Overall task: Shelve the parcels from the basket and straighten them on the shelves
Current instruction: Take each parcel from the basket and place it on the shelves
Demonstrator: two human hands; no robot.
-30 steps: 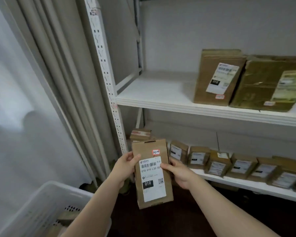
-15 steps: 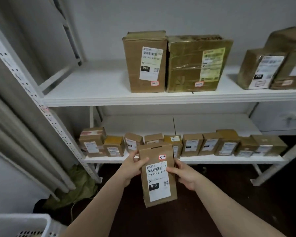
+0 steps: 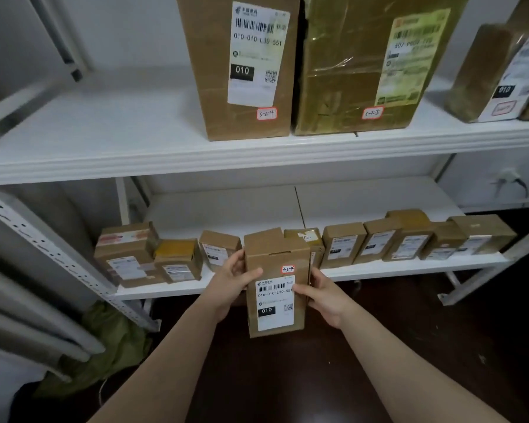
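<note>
Hidden: lower-shelf labels blurred, top boxes (image 3: 245,65) cut off | Held: parcel (image 3: 277,285) gripped upright by left hand (image 3: 232,283) and right hand (image 3: 321,296), before lower shelf (image 3: 379,268) row | Room: white shelving, dark floor (image 3: 287,377)

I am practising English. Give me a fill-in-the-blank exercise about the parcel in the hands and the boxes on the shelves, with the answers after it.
In front of the lower shelf, the left hand and right hand hold a parcel whose black label field reads ____.
On the upper shelf, the white-labelled box stands to the ____ of the tape-wrapped box.
The red-edged sticker on the white-labelled box reads ____.
Missing words: 010; left; 3-2-4.
</note>
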